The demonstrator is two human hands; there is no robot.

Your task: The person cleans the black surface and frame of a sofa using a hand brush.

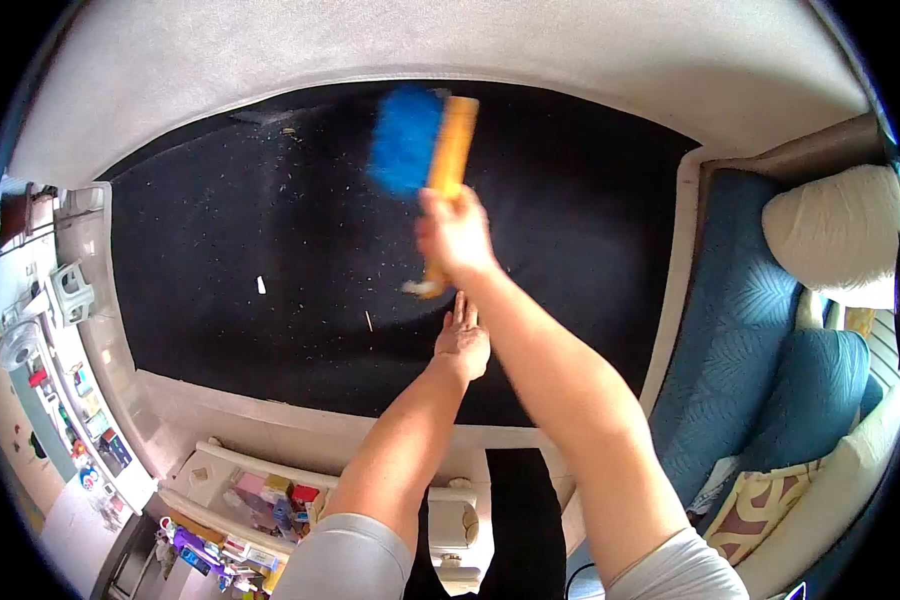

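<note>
My right hand (456,236) is wrapped round the yellow handle of a brush (454,145), whose blue bristles (406,140) point left and are blurred. The brush is over the upper middle of a black mat (580,250). Just below it, my left hand (463,341) lies on the mat with its fingers stretched out, close to the lower end of the handle. Small light specks are scattered over the mat's left half, along with a white scrap (261,285) and a thin brown stick (369,321).
A blue sofa (720,330) with cushions (835,235) stands along the right. At the lower left is an open drawer or box (215,480) of small items. A white stool (73,291) and a fan (20,345) are at the far left.
</note>
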